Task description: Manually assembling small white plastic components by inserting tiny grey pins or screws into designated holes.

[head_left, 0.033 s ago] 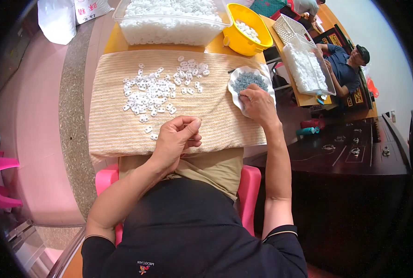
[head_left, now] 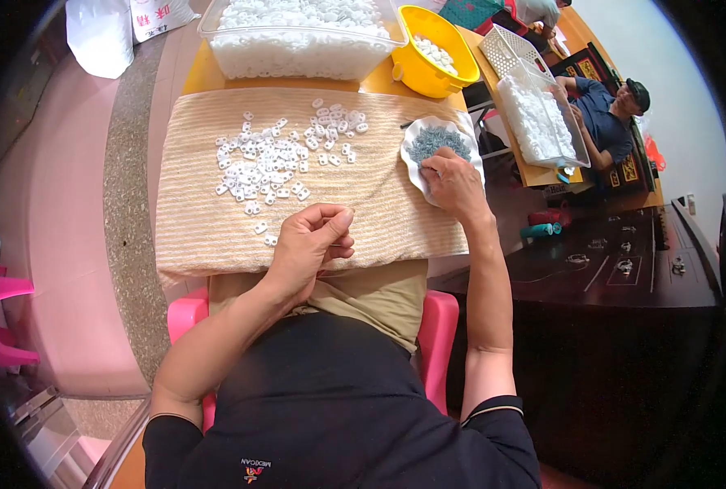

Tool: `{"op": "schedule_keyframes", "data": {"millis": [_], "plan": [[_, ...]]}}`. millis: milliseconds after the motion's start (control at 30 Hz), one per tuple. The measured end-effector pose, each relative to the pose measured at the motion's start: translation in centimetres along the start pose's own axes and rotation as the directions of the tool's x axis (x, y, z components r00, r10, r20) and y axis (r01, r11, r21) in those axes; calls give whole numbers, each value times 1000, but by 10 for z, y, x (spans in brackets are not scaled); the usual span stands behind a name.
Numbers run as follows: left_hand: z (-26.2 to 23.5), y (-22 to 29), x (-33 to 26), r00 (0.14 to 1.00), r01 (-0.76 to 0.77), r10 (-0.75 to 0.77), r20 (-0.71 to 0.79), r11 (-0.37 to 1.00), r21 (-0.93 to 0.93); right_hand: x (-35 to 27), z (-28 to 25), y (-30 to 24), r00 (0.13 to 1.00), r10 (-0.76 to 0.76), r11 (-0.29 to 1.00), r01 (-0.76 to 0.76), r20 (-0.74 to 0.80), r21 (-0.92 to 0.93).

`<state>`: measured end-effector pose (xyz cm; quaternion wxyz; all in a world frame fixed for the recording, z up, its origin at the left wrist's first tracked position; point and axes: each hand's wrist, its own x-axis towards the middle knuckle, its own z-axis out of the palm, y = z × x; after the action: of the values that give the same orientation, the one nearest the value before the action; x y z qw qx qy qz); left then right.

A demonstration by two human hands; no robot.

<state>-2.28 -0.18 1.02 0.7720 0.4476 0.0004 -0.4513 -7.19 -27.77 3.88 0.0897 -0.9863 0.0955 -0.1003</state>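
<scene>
Nothing is visibly shifting since earlier; left hand and right hand are pinching fingertips together, yellow basin standing beyond cloth.

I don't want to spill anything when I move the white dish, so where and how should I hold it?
Probably pinch the left rim of the dish, coming from the left, and keep it level. That wavy edge is bare and faces the cloth, while the right hand covers part of the near side and loose grey pieces fill the middle.
</scene>
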Motion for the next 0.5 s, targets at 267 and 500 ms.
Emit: {"op": "schedule_keyframes", "data": {"millis": [267, 500], "plan": [[-1, -1, 1, 1000, -1, 1, 9, 1000, -10, -4, 0, -3, 1000, 7, 1000, -7, -13, -5], [-1, -3, 1, 1000, -10, 11, 4, 1000, -16, -11, 2, -2, 987, 24, 996, -9, -159, 89]]}}
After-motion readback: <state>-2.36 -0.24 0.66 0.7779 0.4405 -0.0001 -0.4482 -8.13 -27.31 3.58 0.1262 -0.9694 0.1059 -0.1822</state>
